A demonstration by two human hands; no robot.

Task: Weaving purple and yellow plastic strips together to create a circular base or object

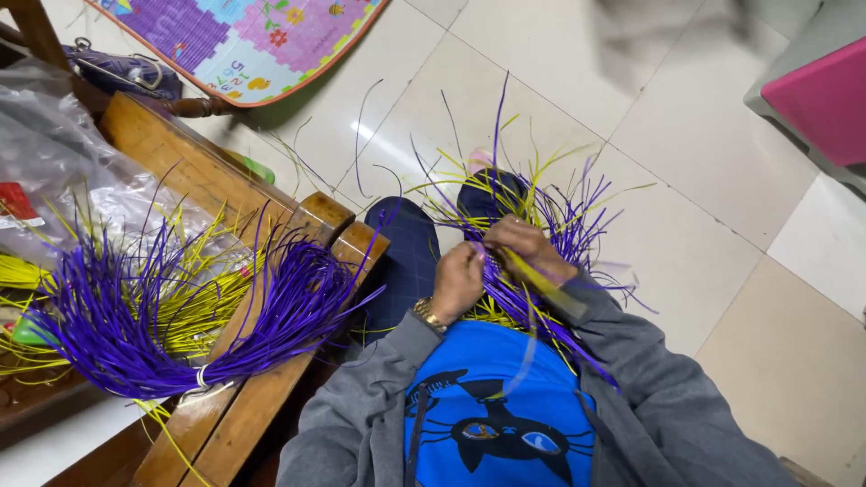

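Note:
A half-woven piece of purple and yellow plastic strips (528, 212) rests on my lap, its loose ends fanning out over the tiled floor. My left hand (457, 280), with a gold watch on the wrist, grips the strips at the near side of the weave. My right hand (523, 245) is closed on a yellow strip (541, 281) that runs back toward my body. I wear a grey hoodie over a blue shirt.
A tied bundle of purple strips (171, 316) and loose yellow strips (194, 298) lie on a wooden bench (225, 424) at left. Clear plastic bags (54, 153) sit behind them. A colourful play mat (244, 36) leans at top; a pink-topped stool (821, 99) stands at right.

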